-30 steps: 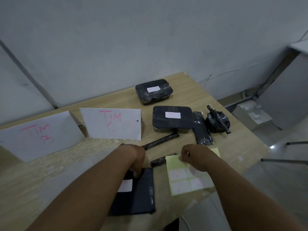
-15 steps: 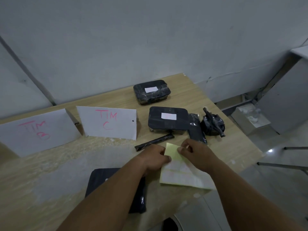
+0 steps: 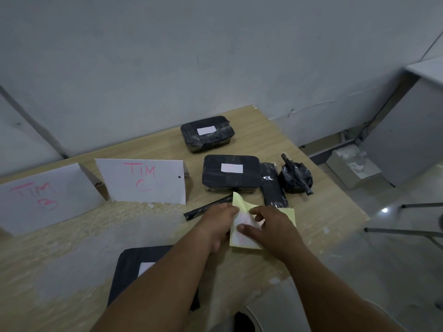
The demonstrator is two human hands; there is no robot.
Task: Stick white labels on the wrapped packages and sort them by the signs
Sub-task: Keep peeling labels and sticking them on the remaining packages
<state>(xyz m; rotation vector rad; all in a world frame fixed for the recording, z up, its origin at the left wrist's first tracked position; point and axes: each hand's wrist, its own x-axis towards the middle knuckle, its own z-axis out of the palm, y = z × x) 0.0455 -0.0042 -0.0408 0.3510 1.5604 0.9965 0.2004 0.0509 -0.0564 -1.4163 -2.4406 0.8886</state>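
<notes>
Both hands hold a yellow label sheet [image 3: 242,209] above the table's near right part. My left hand [image 3: 219,224] pinches its left edge, and my right hand [image 3: 268,226] grips its right side with the thumb on the paper; the sheet's top corner curls up. A flat black package [image 3: 129,267] with a white label lies under my left forearm. Two labelled black packages sit further back, one at the rear [image 3: 207,134] and one nearer [image 3: 231,173]. Beside them lie a narrow black package [image 3: 273,185], a lumpy round one [image 3: 296,179] and a thin black stick-shaped one [image 3: 206,208].
Two folded white signs stand on the wooden table [image 3: 311,207]: "TIM C" [image 3: 143,180] in the middle and "TIM B" [image 3: 40,195] at the left. The table ends close on the right. A grey box [image 3: 352,167] sits on the floor; a cabinet [image 3: 412,130] stands beyond.
My left hand left the flat black package and joined the right on the yellow sheet. The sheet was lifted off the table and is now bent between both hands.
</notes>
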